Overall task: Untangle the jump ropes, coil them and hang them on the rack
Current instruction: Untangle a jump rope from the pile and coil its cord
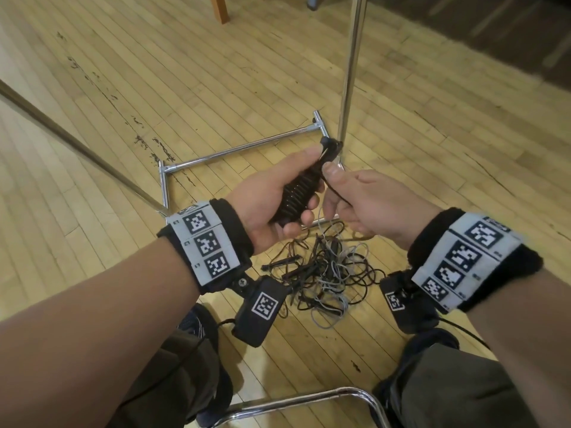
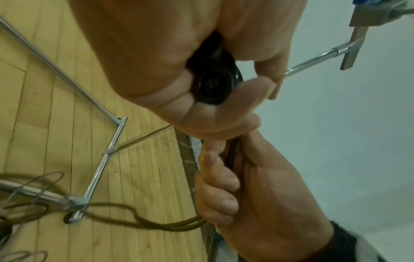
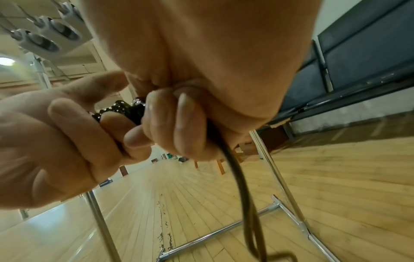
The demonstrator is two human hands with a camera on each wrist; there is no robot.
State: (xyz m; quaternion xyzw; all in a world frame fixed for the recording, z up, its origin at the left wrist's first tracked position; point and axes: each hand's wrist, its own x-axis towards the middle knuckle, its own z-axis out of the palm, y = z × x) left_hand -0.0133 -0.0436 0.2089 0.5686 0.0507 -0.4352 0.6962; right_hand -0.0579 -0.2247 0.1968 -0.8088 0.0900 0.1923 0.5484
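1. Jump ropes (image 1: pixel 321 273) lie in a tangled heap of black and grey cords on the wooden floor (image 1: pixel 123 88), between the person's knees and just beside the chrome base of the rack (image 1: pixel 247 148).
2. One black ribbed handle (image 1: pixel 298 193) is up off the pile, wrapped in the curled fingers of the left hand (image 1: pixel 272 199); the left wrist view shows its round butt end (image 2: pixel 212 85) poking out of the fist.
3. Right hand (image 1: pixel 361 205) is closed around a dark cord (image 3: pixel 237 177), thumb and fingers pinching it close to the handle's top end.
4. From that grip the cord hangs down in a loop toward the heap.
5. Both hands sit almost touching, above the pile.
6. Rack upright pole (image 1: pixel 350 69) rises just behind the hands; a slanted bar (image 1: pixel 77 146) runs to the left.
7. Marker-printed wristbands (image 1: pixel 204 242) wrap both wrists.
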